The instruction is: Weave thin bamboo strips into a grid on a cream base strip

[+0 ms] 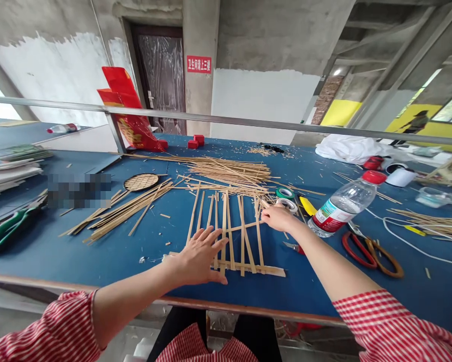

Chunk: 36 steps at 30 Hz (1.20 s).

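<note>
A blurred patch (pixel 79 190) hides part of the table (pixel 60 251); both elbows are cut off.

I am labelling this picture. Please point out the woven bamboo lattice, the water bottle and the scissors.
bamboo lattice (pixel 244 241): head view, on an upright strip.
water bottle (pixel 342 205): head view, on its clear body.
scissors (pixel 374 254): head view, between the two handle loops.

Craft wkshop: bamboo strips (pixel 229 171), workbench (pixel 97 251).

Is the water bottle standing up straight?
No, the water bottle lies tilted on its side on the blue table, red cap pointing up and right, near the right hand.
</note>
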Tool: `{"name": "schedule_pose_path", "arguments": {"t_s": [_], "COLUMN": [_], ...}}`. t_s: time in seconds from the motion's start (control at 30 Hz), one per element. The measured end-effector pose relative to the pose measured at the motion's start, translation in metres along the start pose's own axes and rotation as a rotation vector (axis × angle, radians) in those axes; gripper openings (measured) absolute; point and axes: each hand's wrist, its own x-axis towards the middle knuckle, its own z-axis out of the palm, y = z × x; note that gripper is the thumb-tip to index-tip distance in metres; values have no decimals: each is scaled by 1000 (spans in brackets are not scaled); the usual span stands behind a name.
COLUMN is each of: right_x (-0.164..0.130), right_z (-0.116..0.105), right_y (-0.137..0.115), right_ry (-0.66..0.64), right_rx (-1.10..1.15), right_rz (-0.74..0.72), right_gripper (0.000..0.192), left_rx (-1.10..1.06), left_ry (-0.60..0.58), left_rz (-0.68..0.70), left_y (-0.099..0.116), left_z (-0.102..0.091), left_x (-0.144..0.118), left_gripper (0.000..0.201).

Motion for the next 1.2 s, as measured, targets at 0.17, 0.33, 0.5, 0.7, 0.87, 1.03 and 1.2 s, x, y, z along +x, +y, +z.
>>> {"name": "schedule_pose_path", "arguments": {"t_s": [0.17,0.33,0.5,0.7,0.87,1.03,1.2], "right_x": [-21,-41,-51,-59,-61,-65,-70], "right_z": [-3,-3,0,11,18,16,13], "right_y": [-9,-19,-21,-16,-11,-9,-13], "right_ry": [-87,-82,-46,35,51,54,15], "right_rx": [-15,-5,0,8,6,53,108], "right_rz": [-13,-49,-61,-83,-99,-105,-95], "right_gripper": [21,24,26,24,24,24,22], "left_rx": [27,15,-94,-163,-215,-229,-226], "left_ry": [88,206,202,215,231,192,67], "left_rz": [25,-161,-300,-236,-250,-308,-257], "left_y": [-2,-18,-31,-18,-28,-53,-60], "left_z": [7,8,11,14,8,-9,-21], "left_x": [-4,-17,-30,-31,-33,-41,-49], "left_gripper": [76,92,91,82,80,81,80]}}
